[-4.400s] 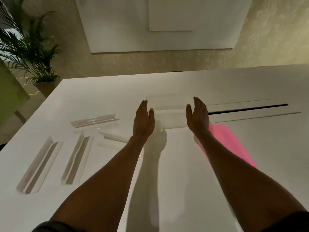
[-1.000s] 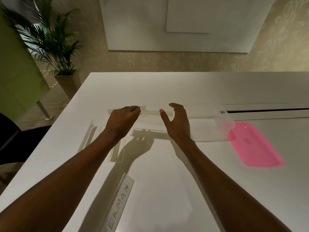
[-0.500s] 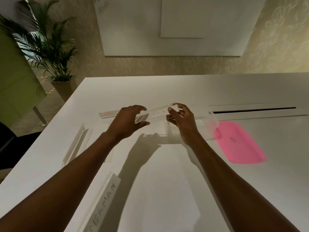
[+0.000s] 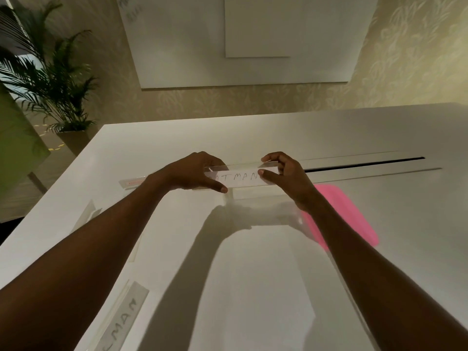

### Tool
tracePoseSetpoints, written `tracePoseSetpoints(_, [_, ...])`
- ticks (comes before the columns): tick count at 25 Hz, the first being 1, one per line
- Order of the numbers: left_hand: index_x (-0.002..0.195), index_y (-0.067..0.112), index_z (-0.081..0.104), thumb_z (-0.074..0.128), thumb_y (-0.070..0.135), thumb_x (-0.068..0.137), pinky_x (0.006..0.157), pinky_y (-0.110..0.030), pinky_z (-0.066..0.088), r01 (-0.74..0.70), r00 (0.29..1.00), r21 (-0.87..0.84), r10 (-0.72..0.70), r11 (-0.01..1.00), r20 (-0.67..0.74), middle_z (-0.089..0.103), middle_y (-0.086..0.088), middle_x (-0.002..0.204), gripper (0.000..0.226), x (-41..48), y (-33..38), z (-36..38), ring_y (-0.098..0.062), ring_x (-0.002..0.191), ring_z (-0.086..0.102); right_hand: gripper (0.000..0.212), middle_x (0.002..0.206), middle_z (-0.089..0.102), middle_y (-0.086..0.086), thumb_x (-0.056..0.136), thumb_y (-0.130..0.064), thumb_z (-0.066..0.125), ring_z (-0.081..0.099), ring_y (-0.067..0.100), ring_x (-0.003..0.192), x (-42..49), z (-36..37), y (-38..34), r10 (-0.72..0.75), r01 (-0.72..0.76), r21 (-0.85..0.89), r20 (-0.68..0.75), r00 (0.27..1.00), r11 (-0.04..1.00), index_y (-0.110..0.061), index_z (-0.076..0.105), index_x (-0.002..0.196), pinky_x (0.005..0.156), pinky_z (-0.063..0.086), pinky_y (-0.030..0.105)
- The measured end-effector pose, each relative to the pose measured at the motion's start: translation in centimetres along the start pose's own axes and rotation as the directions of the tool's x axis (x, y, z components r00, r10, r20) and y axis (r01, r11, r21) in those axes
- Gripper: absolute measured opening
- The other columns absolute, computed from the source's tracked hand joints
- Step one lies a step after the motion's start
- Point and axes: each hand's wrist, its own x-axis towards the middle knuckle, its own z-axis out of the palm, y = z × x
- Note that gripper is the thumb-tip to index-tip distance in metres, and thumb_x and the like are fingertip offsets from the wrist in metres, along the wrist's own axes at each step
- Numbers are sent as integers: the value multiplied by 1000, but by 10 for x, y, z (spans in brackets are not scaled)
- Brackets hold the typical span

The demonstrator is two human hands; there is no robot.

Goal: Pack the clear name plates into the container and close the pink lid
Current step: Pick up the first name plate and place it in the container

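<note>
I hold a clear name plate with a handwritten paper strip level above the table, one end in each hand. My left hand grips its left end and my right hand pinches its right end. Just below and beyond the plate stands the clear container, hard to make out. The pink lid lies flat on the table to the right, partly behind my right forearm. Other name plates lie to the left: one behind my left wrist, one further left, and one near the front edge.
The white table has a long dark cable slot at the back right. A potted palm stands on the floor beyond the table's left corner. A white board hangs on the far wall.
Both hands have turned the name plate so that its written strip faces me and is held level. The view has shifted slightly; the lid and the other plates lie where they were.
</note>
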Motion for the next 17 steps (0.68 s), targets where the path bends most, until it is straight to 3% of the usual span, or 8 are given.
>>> tracePoseSetpoints(1, [105, 39, 74, 89, 48, 70, 59, -12, 43, -1, 999, 81, 4, 997, -36, 69, 24, 88, 39, 8, 4, 1, 3, 79, 64, 37, 108, 75, -10, 81, -34, 85, 64, 0, 87, 7, -10, 0, -14, 20, -124, 49, 999, 992, -27, 69, 114, 83, 52, 16])
tracePoseSetpoints(3, [114, 34, 72, 89, 49, 69, 61, -20, 44, -9, 996, 198, 26, 980, -82, 65, 21, 91, 51, 25, 11, 3, -6, 82, 62, 41, 111, 75, -12, 78, -38, 87, 68, -4, 98, 23, -25, 0, -42, 88, -331, 142, 989, 940, -29, 71, 115, 81, 52, 9])
tracePoseSetpoints(4, [116, 33, 72, 89, 50, 69, 64, -25, 46, -7, 995, 241, 30, 970, -93, 64, 19, 92, 53, 35, 14, 5, -9, 83, 61, 40, 110, 75, -10, 78, -37, 87, 69, -2, 100, 31, -31, 2, -49, 117, -406, 174, 983, 906, -27, 73, 113, 80, 54, 12])
tracePoseSetpoints(6, [117, 31, 71, 88, 51, 70, 71, -33, 52, 16, 994, 322, 21, 947, -111, 65, 14, 94, 54, 54, 19, 11, -18, 87, 62, 35, 105, 77, -5, 78, -33, 87, 71, 12, 97, 49, -39, 6, -29, 135, -516, 208, 978, 846, -21, 75, 109, 80, 58, 31])
tracePoseSetpoints(10, [114, 25, 70, 78, 56, 79, 84, -35, 43, 24, 988, 504, 56, 863, -142, 65, 6, 92, 47, 86, 19, 37, -21, 91, 60, 34, 107, 76, 8, 78, -22, 87, 69, 29, 102, 78, -49, 19, 74, 133, -674, 269, 960, 727, -7, 76, 108, 89, 55, 47])
tracePoseSetpoints(14, [120, 23, 69, 78, 51, 81, 90, -36, 47, 98, 991, 468, -44, 878, -124, 71, -1, 114, 49, 110, 8, 67, -25, 107, 62, 44, 115, 74, 11, 75, -20, 89, 70, 31, 103, 99, -43, 33, 266, 100, -844, 276, 924, 528, -9, 74, 115, 91, 57, 47])
tracePoseSetpoints(17, [122, 23, 70, 82, 47, 78, 89, -37, 52, 179, 984, 455, -150, 872, -99, 70, -1, 119, 52, 123, 0, 86, -26, 109, 65, 44, 112, 72, 8, 75, -24, 89, 70, 29, 99, 105, -33, 49, 335, 120, -907, 269, 903, 403, -14, 74, 115, 83, 56, 37])
